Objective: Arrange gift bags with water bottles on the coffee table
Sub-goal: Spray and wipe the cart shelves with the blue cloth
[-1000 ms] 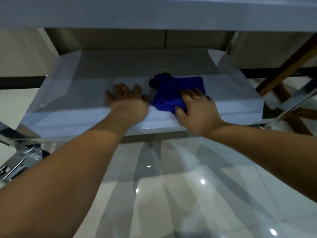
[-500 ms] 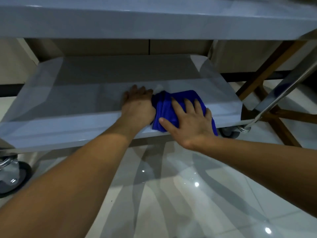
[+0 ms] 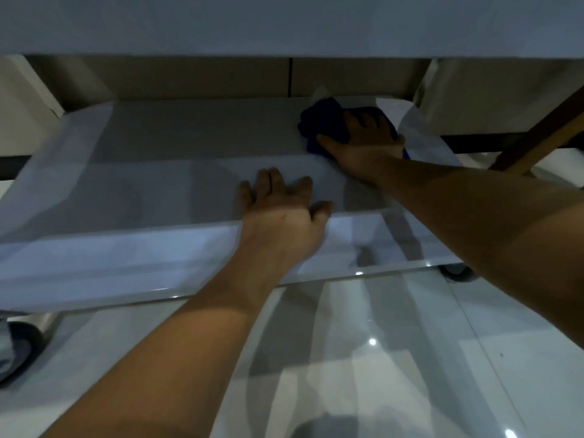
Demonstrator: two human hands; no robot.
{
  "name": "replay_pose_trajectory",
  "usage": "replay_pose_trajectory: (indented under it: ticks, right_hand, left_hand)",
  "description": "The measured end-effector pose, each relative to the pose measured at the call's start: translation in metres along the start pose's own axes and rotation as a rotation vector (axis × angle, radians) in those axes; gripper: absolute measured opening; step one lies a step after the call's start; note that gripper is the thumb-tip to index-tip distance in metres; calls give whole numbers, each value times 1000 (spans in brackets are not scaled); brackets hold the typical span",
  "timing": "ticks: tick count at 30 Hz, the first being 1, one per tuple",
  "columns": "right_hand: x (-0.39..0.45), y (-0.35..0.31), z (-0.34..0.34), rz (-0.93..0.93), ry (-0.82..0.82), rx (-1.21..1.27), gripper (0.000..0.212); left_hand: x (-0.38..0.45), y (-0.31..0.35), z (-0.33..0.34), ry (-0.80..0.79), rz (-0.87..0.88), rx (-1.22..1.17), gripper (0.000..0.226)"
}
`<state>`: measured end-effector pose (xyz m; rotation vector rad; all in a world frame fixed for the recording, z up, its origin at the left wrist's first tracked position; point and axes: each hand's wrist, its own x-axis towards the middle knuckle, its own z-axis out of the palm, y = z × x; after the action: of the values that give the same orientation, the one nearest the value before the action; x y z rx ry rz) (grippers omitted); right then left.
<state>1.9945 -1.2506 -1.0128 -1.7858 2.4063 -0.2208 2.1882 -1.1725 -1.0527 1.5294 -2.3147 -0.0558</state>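
The left hand (image 3: 279, 213) lay flat, fingers spread, near the front edge of the glossy white lower shelf (image 3: 142, 172). The right hand (image 3: 366, 143) pressed open-palmed on a crumpled dark blue cloth (image 3: 325, 121) at upper right, by the shelf's far corner. Bare shelf stretched leftward; no gift bags showed.
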Motion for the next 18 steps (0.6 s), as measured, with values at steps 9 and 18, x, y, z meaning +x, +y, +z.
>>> replay_pose_trajectory:
  ticks: [9, 18]
  right_hand:
    - [69, -10, -28, -31, -168, 118, 88]
    - [19, 11, -22, -113, -105, 214, 74]
  left_hand:
    - [-1, 0, -4, -20, -30, 40, 76]
    - [6, 5, -18, -240, -75, 68, 79]
